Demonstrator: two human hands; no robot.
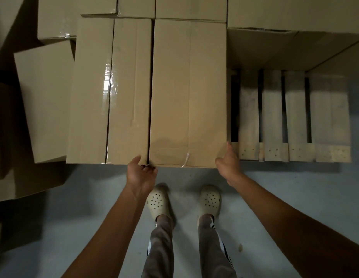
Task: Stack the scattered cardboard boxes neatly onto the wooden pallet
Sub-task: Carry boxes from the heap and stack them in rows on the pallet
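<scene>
Cardboard, brown, taped seams throughout. Head view, looking down.

Left: loose boxes (pixel 44 101) sit on the floor (pixel 275 197) beside the stack, askew and not squared to it; more lie in shadow at the far left edge. These are not yet stacked.

Next: tall left box (pixel 106 87) stands in the stack, touching the centre box (pixel 186 93) along a dark seam.

My left hand (pixel 141 173) is at the near end of that seam: thumb on top of the cardboard, fingers curled in against the near edge. The tips are hidden, so I cannot tell how deep they reach.

My right hand (pixel 227 163) is at the centre box's near right corner, fingers straight and pressed flat along its right side. Judgement: I am squaring the centre box into line.

Right: wooden pallet (pixel 295 117) shows bare slats on its near right part. Far boxes (pixel 295 15) fill the row behind.

Progress, judged: well under way. Left to do: fill the near right gap, using the loose boxes from the left.
</scene>
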